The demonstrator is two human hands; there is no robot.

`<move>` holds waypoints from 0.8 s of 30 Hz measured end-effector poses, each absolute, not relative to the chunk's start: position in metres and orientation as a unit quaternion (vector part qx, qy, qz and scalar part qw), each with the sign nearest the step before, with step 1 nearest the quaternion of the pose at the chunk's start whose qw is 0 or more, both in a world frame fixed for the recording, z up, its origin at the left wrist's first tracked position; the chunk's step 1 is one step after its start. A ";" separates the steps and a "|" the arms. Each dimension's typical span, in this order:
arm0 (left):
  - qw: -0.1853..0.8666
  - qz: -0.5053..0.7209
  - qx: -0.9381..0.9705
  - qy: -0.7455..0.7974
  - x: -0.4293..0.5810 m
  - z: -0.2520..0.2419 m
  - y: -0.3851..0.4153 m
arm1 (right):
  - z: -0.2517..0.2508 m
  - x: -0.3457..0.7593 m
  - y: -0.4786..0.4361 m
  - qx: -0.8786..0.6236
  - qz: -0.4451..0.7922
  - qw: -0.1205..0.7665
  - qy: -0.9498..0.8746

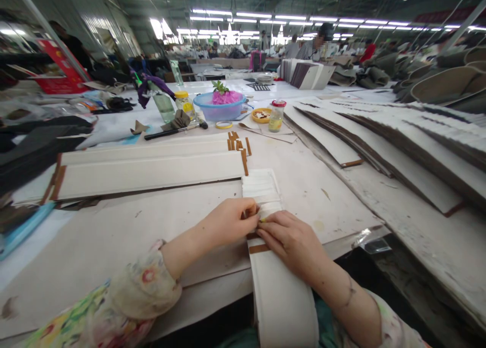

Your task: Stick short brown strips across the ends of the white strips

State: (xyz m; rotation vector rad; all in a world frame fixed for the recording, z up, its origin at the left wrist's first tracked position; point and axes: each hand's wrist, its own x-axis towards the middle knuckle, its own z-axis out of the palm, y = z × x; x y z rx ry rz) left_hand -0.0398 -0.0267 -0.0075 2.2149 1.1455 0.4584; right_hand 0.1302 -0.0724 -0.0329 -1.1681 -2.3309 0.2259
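A long white panel [283,292] with a brown band across it runs from the table edge down toward my lap, curving at its lower end. At its upper part, next to a stack of white strips [261,183], my two hands meet. My left hand [237,217] is closed in a pinch, thumb against fingers, and whatever is between them is hidden. My right hand [290,239] has its fingers pressed together on the panel near the brown band [258,248]. Something small and yellowish shows at the right fingertips, too small to name.
White panels with brown ends [152,173] lie left, small brown strips [237,143] beside them. Behind stand a blue basin [205,107], a red-lidded jar [276,119], a yellow dish [261,116] and a black-handled brush [167,131]. Layered panels [379,140] fill the right.
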 end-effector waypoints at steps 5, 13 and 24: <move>0.481 0.127 0.771 0.397 -0.032 0.008 -0.010 | -0.035 0.131 -0.072 -0.434 0.074 0.265 -0.858; 0.652 0.187 0.645 0.353 -0.011 0.007 0.001 | -0.035 0.131 -0.072 -0.425 0.072 0.280 -0.858; 0.403 0.123 0.815 0.399 -0.009 -0.005 0.011 | -0.032 0.134 -0.076 -0.432 0.056 0.300 -0.848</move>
